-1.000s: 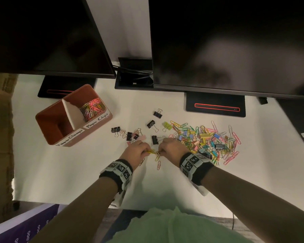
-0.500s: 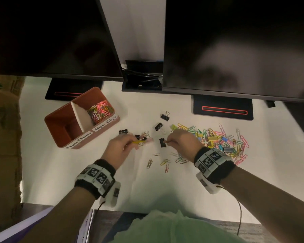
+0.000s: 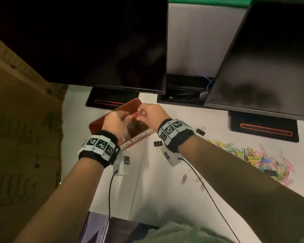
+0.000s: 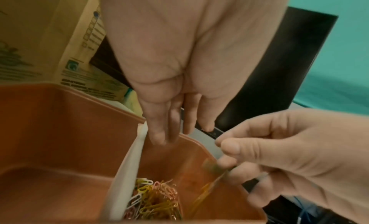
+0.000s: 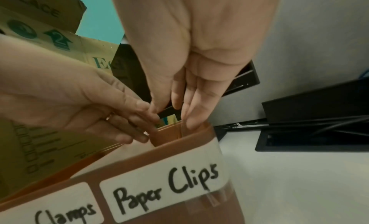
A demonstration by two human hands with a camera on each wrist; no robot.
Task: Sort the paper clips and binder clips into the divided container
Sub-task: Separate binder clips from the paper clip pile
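The brown divided container (image 3: pixel 97 125) stands at the back left of the white desk, and both hands hover over it. My right hand (image 3: pixel 144 112) pinches a few paper clips (image 3: pixel 136 115) above the compartment labelled "Paper Clips" (image 5: pixel 165 189). In the left wrist view blurred yellow clips (image 4: pixel 207 184) hang or drop just under the right hand's fingers (image 4: pixel 229 146). My left hand (image 3: pixel 125 118) is beside it over the white divider (image 4: pixel 127 172), fingers (image 4: pixel 163 132) straight and pointing down, with nothing seen in them. Several coloured clips (image 4: pixel 153 200) lie in that compartment.
A mixed pile of coloured clips (image 3: pixel 263 160) lies on the desk at the right. Two black binder clips (image 3: pixel 201 131) (image 3: pixel 158 144) and a few loose paper clips (image 3: pixel 184 178) lie nearer. Two dark monitors (image 3: pixel 95 41) overhang the back. Cardboard boxes (image 3: pixel 21 137) stand at the left.
Both hands have gone from the loose clips mid-desk up and left to the container. The head view has swung left and closer with them.
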